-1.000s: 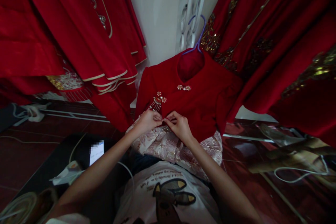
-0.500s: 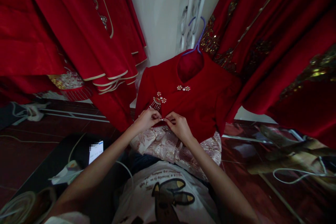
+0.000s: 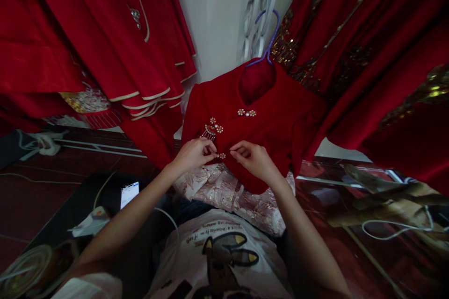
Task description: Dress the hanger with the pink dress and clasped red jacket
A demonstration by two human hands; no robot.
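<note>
A red jacket (image 3: 270,131) on a purple hanger (image 3: 268,49) spreads in front of me, its lower edge over my lap. Flower-shaped beaded ornaments decorate it: one clasp (image 3: 247,112) below the neckline and a tasselled one (image 3: 211,129) on the chest. My left hand (image 3: 194,153) is closed, pinching the end of a lower beaded clasp (image 3: 220,155) near the hem. To the right of that clasp, my right hand (image 3: 254,159) hovers over the red cloth with thumb and forefinger pinched together. Whatever is between those fingertips is too small to make out.
Red garments (image 3: 140,56) hang at the left, and more with gold sequins (image 3: 414,98) at the right. Pale brocade fabric (image 3: 231,187) covers my lap. On the dark surface at left are a lit phone (image 3: 129,195) and a lidded cup (image 3: 28,266).
My right hand has moved away from the lower clasp to the right, baring its flower-shaped beads. My left hand stays at the clasp's left end. The view has shifted slightly.
</note>
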